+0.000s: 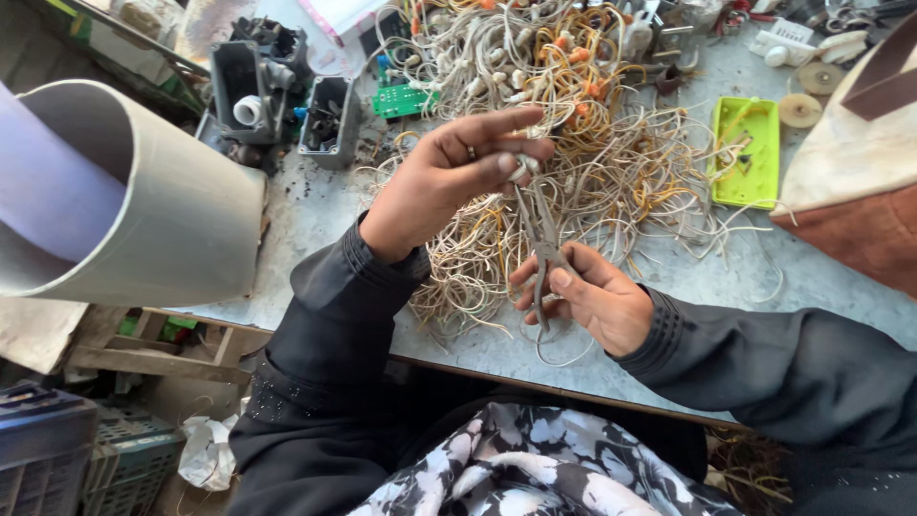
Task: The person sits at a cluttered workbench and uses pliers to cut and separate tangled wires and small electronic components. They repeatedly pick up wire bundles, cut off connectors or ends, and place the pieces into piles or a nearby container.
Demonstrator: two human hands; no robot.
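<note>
At the bench's left edge, a wide grey pipe (124,201) lying on its side, open end toward the camera. Just beyond, near the far left corner, grey plastic housings (277,91) and a small green circuit board (401,100). Left hand (449,177) raised over the bench middle, grip pinched shut on a small white connector (522,168) between thumb and fingers. Right hand (587,296) near the front edge, grip curled closed around a thin grey wire (543,239) running up to that connector. Behind, a big tangle of white and orange wires (564,115). Toward the right edge, a lime-green tray (750,158).
</note>
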